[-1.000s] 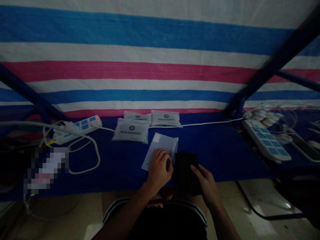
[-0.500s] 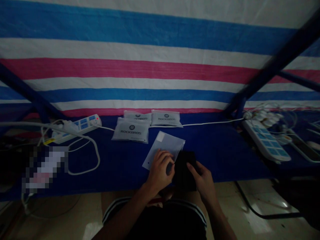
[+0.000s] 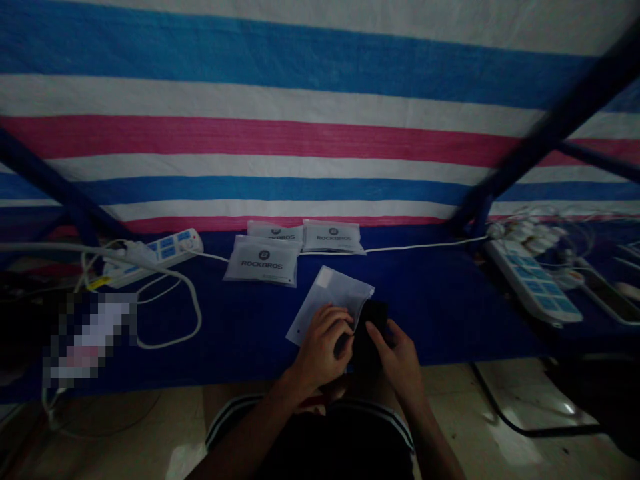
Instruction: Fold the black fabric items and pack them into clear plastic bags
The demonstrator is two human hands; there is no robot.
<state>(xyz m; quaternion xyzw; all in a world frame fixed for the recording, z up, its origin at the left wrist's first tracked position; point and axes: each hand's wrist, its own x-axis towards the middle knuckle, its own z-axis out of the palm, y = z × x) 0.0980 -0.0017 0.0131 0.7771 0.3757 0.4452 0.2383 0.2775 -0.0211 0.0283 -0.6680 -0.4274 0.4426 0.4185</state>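
My left hand (image 3: 323, 347) rests on a translucent white zip bag (image 3: 327, 297) and grips its near edge. My right hand (image 3: 395, 360) is shut on a soft black item (image 3: 373, 327), probably folded fabric. The item's upper end meets the bag's open right side, and I cannot tell how far it is inside. Beyond the hands lie several sealed white ROCKBROS pouches (image 3: 262, 261) on the dark blue cloth-covered table (image 3: 450, 313).
A white power strip (image 3: 160, 248) and looped white cable (image 3: 193, 313) lie at the left, beside a pixelated patch (image 3: 87, 340). Another power strip (image 3: 533, 290) with plugs sits at the right. A striped tarp (image 3: 300, 140) and dark blue struts stand behind.
My right hand has moved left, bringing the black item against the bag's opening, and less of the item shows. The bag has shifted slightly right and turned a little.
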